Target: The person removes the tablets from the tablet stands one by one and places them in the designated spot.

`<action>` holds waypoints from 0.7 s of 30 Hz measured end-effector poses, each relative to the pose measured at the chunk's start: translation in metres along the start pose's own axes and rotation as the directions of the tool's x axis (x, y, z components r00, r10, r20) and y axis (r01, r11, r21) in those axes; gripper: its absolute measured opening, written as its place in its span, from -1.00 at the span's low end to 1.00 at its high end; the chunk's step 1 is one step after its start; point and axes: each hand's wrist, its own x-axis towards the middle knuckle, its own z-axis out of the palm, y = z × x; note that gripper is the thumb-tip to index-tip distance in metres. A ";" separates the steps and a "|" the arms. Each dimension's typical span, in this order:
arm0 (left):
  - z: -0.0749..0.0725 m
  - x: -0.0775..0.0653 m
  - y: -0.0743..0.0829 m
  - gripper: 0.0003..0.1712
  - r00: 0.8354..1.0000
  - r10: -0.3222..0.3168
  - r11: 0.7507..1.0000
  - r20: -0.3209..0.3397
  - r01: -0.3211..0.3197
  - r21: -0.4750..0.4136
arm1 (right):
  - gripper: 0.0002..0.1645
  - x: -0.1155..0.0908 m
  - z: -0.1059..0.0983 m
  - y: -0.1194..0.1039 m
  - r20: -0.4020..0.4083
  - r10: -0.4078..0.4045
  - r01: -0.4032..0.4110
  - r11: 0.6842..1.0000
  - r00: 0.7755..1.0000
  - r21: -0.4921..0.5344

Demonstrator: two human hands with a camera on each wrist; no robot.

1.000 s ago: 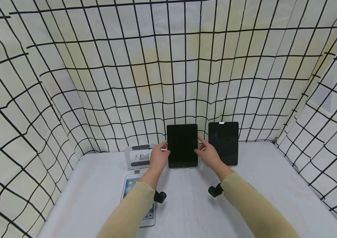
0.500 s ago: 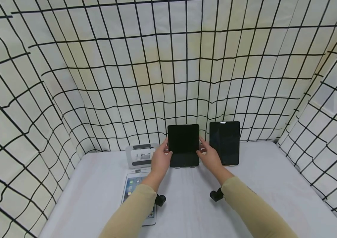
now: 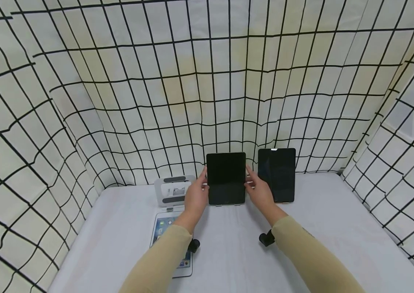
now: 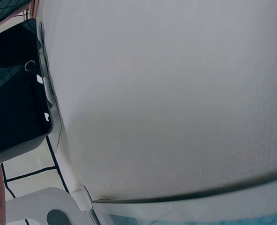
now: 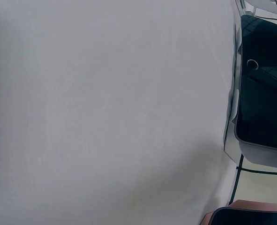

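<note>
Head view — left hand and right hand, fingers spread, touch middle tablet edges, unclamped — uneven push could tip it.

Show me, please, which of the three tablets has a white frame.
It is the white tablet lying on the table, partly hidden behind the left sleeve. The middle tablet and the right tablet are both black and stand propped up.

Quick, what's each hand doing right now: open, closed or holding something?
Left hand: at the left side of the middle tablet; open or gripping, cannot be told.
Right hand: at its right side; likewise cannot be told.
</note>
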 end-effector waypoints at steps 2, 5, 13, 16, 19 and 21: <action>0.001 0.001 -0.001 -0.13 1.000 0.001 1.000 0.002 -0.001 0.001 | -0.14 0.000 0.000 0.001 -0.005 0.002 -0.002 1.000 1.000 0.003; 0.001 0.002 -0.003 -0.12 1.000 0.004 1.000 0.001 -0.004 0.012 | -0.14 0.001 0.000 0.001 -0.010 0.001 -0.001 1.000 1.000 0.016; 0.002 0.002 -0.008 -0.13 1.000 0.026 1.000 -0.009 -0.027 -0.007 | -0.15 0.002 0.000 0.002 -0.017 0.005 -0.004 0.998 1.000 0.056; 0.002 0.003 -0.008 -0.12 1.000 0.027 0.999 0.004 -0.027 -0.030 | -0.13 0.003 0.000 0.004 -0.015 0.018 -0.017 0.998 1.000 0.065; 0.002 0.003 -0.009 -0.13 0.999 0.030 0.998 0.014 -0.029 -0.053 | -0.11 0.002 0.000 0.005 -0.013 0.029 -0.028 0.996 1.000 0.082; 0.002 0.003 -0.010 -0.14 0.999 0.033 0.997 0.016 -0.031 -0.066 | -0.12 0.002 0.000 0.005 -0.010 0.028 -0.027 0.996 1.000 0.088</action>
